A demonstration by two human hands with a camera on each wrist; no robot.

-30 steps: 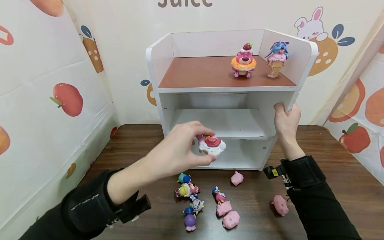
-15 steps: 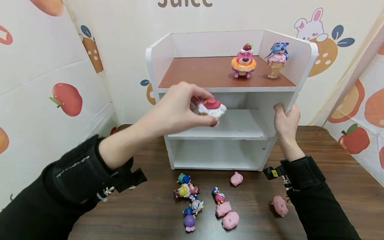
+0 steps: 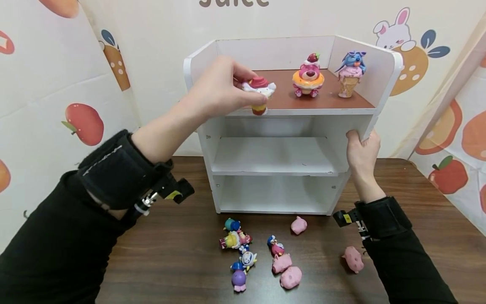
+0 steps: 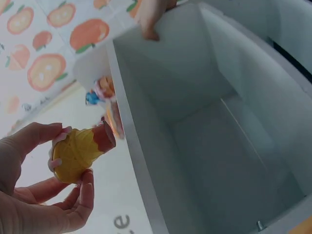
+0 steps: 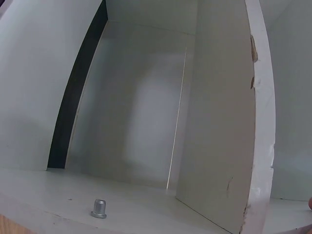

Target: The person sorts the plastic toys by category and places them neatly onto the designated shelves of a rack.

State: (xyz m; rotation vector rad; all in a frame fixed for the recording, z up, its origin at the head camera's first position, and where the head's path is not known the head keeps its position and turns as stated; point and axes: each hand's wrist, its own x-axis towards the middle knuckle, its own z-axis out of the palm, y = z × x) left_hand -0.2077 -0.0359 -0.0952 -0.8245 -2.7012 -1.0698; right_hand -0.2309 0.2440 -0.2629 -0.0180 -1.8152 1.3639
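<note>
My left hand (image 3: pixel 222 88) pinches an ice-cream-cone figurine (image 3: pixel 260 87) between thumb and fingers. It has a white top with a red swirl and hangs in front of the upper shelf's front edge. In the left wrist view, the yellow cone (image 4: pixel 75 153) with its brown base shows beyond the fingertips. My right hand (image 3: pixel 362 162) grips the right side panel of the white shelf unit (image 3: pixel 286 112), below the top level. On the brown top shelf (image 3: pixel 275 82) stand a pink bear figurine in an orange ring (image 3: pixel 308 77) and a blue character on an ice-cream cone (image 3: pixel 351 74).
Small colourful figurines (image 3: pixel 236 240) lie in a row on the wooden table (image 3: pixel 182 253). Right of them are a red-and-blue figurine (image 3: pixel 276 246) and several pink pigs (image 3: pixel 291 277). Another pig (image 3: pixel 353 259) lies by the right sleeve. Fruit-printed walls (image 3: pixel 159 76) surround the table.
My left hand has risen with the ice-cream-cone figurine from the lower shelves to the top shelf's front, turning the cone upright. My right hand stays on the side panel.
</note>
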